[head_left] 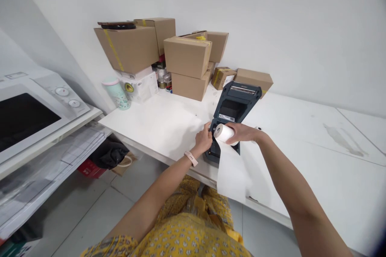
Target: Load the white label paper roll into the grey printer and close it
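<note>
A dark label printer (238, 106) stands near the front edge of the white table with its lid raised. My right hand (239, 132) is closed around a white paper roll (223, 133) at the printer's opening. From the roll a loose strip of paper (230, 170) hangs down over the table's front edge. At the printer's left side my left hand (204, 140) has its fingers bent against the housing, beside the roll's end. What its fingertips press on is hidden. Whether the roll rests in the printer or is held just above it, I cannot tell.
Cardboard boxes (187, 56) are stacked along the wall, with smaller boxes (253, 78) behind the printer. A mint tumbler (117, 93) stands at the table's left end. A white microwave (68, 96) sits on a shelf unit to the left.
</note>
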Tool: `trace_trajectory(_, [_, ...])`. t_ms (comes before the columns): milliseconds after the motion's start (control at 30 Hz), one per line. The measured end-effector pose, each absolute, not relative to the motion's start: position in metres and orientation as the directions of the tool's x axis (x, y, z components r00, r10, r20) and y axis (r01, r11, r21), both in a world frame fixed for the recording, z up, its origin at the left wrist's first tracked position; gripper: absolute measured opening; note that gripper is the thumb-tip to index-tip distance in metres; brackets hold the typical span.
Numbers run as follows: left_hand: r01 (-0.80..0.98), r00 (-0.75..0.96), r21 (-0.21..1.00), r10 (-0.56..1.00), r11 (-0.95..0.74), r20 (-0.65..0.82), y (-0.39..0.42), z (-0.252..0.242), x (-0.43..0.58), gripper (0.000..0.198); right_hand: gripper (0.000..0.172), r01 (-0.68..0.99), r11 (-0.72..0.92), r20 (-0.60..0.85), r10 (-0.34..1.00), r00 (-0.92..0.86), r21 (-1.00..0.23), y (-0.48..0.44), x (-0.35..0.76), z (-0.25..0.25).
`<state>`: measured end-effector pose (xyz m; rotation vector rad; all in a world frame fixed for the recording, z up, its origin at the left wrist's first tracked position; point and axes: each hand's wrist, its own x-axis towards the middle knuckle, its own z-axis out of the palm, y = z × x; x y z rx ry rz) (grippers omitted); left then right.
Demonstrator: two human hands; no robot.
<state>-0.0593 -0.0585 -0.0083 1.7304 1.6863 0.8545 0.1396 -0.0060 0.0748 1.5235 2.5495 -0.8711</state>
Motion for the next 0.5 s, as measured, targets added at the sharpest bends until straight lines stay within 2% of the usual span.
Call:
trace_trajectory(233, [0.647,0.012,0.761,0.998,-0.051,0.057,-0.060,-0.004,-0.060,0.052,0.062,0.862,0.387,-0.404,0.767,-0.498,-0.328,-0.001,0.127,0.078])
trace_trajectory(367, [0.653,0.024,0.755,0.998,-0.062,0.061,-0.061,-0.002,-0.060,0.052,0.067,0.869,0.427,-0.393,0.775,-0.495,-0.252,0.005,0.123,0.068])
trace_trajectory(500, [0.653,0.013,0.756,0.998,-0.050,0.055,-0.062,0.000,-0.059,0.051,0.065,0.865,0.443,-0.372,0.781,-0.501,-0.237,0.008,0.124,0.059])
